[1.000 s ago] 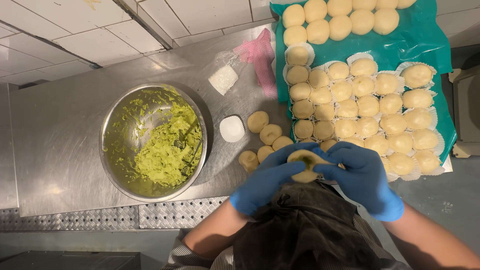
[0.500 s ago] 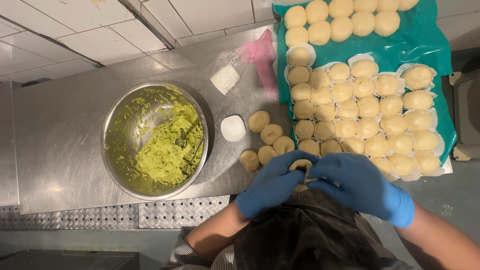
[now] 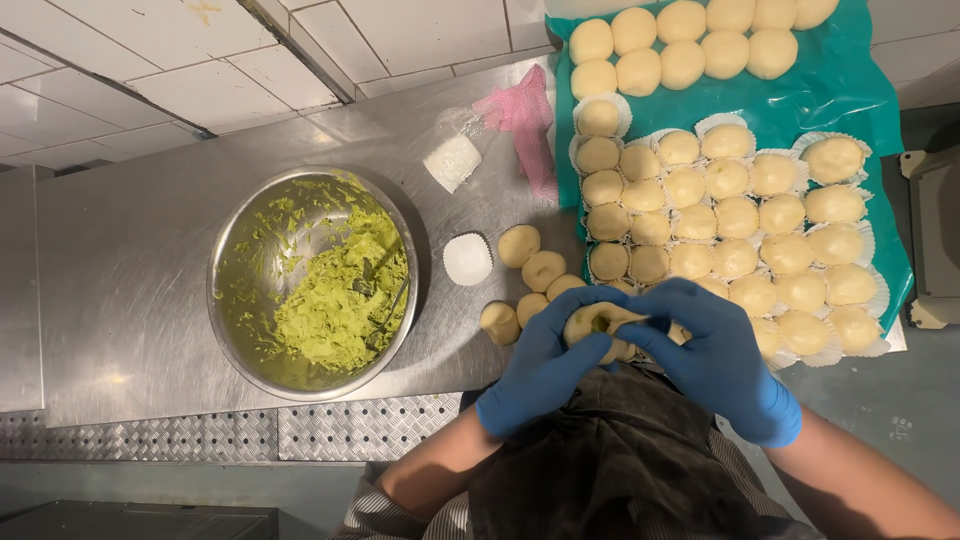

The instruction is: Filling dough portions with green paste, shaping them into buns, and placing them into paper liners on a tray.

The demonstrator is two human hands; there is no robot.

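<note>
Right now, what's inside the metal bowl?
The metal bowl holds green paste, heaped to one side and smeared on its walls, with a utensil handle sticking out. The utensil's working end is buried.

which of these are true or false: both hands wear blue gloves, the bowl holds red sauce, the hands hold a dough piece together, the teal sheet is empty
Both hands, left hand and right hand, wear blue gloves: true.
The metal bowl holds red sauce: false, it holds a green paste.
The hands hold a dough piece together: true.
The teal sheet is empty: false, rows of dough balls lie on it, many in white paper cups.
</note>
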